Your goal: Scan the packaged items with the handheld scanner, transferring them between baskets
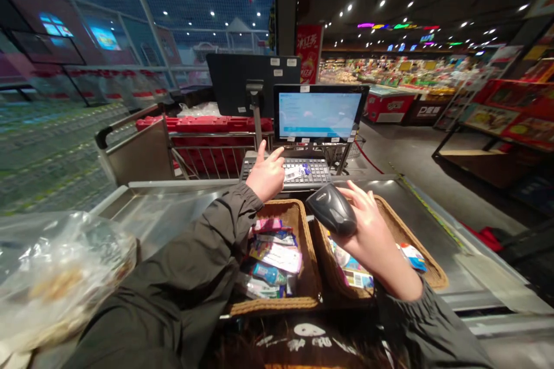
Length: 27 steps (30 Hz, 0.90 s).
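Your right hand (pixel 372 230) was wrapped around a black barcode scanner (pixel 332 207), fingers curled over its grip, the scanner's long axis running from your palm up and left, so its head sat over the gap between the 2 wicker baskets (pixel 308 265) of small packets on the steel table (pixel 173 207). Your left hand (pixel 266 176) was loosely closed with the index finger pointing out, held empty over the left end of the keyboard (pixel 311 170). The keyboard lay straight ahead, beyond the baskets and beneath the lit monitor (pixel 319 113); your left hand was the nearer to it. A clear plastic bag (pixel 56 271) lay far left.
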### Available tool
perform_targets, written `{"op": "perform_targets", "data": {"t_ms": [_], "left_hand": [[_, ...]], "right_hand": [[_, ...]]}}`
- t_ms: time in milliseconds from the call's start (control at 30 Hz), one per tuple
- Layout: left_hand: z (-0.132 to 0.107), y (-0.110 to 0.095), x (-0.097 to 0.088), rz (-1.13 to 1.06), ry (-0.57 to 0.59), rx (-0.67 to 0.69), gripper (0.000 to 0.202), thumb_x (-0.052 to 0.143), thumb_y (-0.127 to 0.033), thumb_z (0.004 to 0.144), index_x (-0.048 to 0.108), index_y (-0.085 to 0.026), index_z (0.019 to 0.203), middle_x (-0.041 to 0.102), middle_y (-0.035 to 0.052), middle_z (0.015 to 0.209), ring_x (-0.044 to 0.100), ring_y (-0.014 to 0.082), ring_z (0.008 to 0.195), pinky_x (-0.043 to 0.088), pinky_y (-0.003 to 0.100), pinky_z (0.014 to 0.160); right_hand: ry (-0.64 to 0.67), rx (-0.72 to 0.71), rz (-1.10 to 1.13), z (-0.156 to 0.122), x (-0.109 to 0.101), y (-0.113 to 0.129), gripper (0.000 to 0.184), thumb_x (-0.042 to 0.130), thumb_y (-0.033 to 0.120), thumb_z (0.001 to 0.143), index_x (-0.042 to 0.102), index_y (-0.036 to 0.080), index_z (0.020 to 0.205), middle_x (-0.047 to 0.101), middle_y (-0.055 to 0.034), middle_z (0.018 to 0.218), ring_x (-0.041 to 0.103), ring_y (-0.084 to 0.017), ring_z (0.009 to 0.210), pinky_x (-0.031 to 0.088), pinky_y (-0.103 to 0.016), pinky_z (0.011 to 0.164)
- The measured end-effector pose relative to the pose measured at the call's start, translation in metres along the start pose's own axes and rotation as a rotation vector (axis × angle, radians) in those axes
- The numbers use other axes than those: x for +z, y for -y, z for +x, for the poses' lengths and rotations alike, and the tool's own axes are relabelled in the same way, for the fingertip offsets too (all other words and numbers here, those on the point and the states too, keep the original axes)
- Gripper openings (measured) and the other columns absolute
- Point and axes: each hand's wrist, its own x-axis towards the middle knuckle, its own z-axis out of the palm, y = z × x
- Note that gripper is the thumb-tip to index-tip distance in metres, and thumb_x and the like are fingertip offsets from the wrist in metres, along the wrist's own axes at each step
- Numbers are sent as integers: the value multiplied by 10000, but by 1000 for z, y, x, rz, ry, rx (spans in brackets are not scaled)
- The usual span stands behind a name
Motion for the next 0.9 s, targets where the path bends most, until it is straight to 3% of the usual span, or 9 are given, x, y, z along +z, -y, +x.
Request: {"op": "perform_targets", "data": {"t_ms": [167, 267, 400, 500, 667, 800, 900], "left_hand": [[-46, -9, 29, -48, 253, 61, 196, 588, -111, 752, 760, -177, 682, 727, 111, 844, 530, 340, 1282, -30, 684, 1196], [-73, -13, 44, -82, 386, 62, 160, 617, -153, 758, 761, -178, 694, 738, 104, 864, 534, 345, 1270, -4, 693, 1190], [-101, -15, 52, -120, 549, 47, 130, 678, -259, 750, 772, -169, 749, 750, 123, 905, 547, 345, 1250, 37, 676, 1193], [-119, -11, 54, -129, 663, -43, 194, 693, -353, 750, 773, -177, 751, 761, 130, 902, 580, 338, 1204, 54, 665, 1190], [-155, 0, 69, -115, 786, -251, 279, 683, -439, 746, 758, -184, 661, 764, 152, 860, 640, 365, 1077, 64, 690, 1157], [-177, 3, 82, -101, 886, -260, 312, 721, -488, 720, 758, -183, 667, 758, 143, 792, 684, 345, 948, 83, 679, 1154], [-184, 3, 81, -93, 890, -276, 390, 701, -544, 749, 758, -163, 691, 758, 142, 785, 699, 331, 882, 86, 688, 1147]], "right_hand": [[22, 8, 17, -8, 14, 1, 430, 595, 249, 769, 608, 185, 1194, 582, -168, 1325, 369, -424, 1410, 277, -744, 1087], [71, 12, 37, -13, 25, 4, 433, 604, 243, 750, 614, 192, 1180, 585, -168, 1328, 382, -433, 1400, 272, -758, 1075], [158, 31, 44, -18, 37, 11, 449, 617, 244, 726, 625, 177, 1169, 582, -172, 1343, 388, -444, 1392, 248, -773, 1078], [209, 43, 44, -19, 44, 17, 452, 606, 221, 723, 627, 164, 1170, 570, -167, 1359, 367, -436, 1409, 229, -763, 1099], [243, 43, 57, -19, 52, 25, 459, 607, 214, 729, 622, 160, 1185, 560, -169, 1368, 356, -427, 1417, 223, -748, 1113], [274, 49, 80, -17, 60, 32, 477, 618, 199, 722, 620, 173, 1198, 557, -158, 1375, 359, -415, 1418, 230, -725, 1124], [292, 40, 88, -16, 66, 36, 460, 626, 196, 720, 632, 173, 1179, 560, -159, 1367, 368, -419, 1409, 216, -732, 1124]]}}
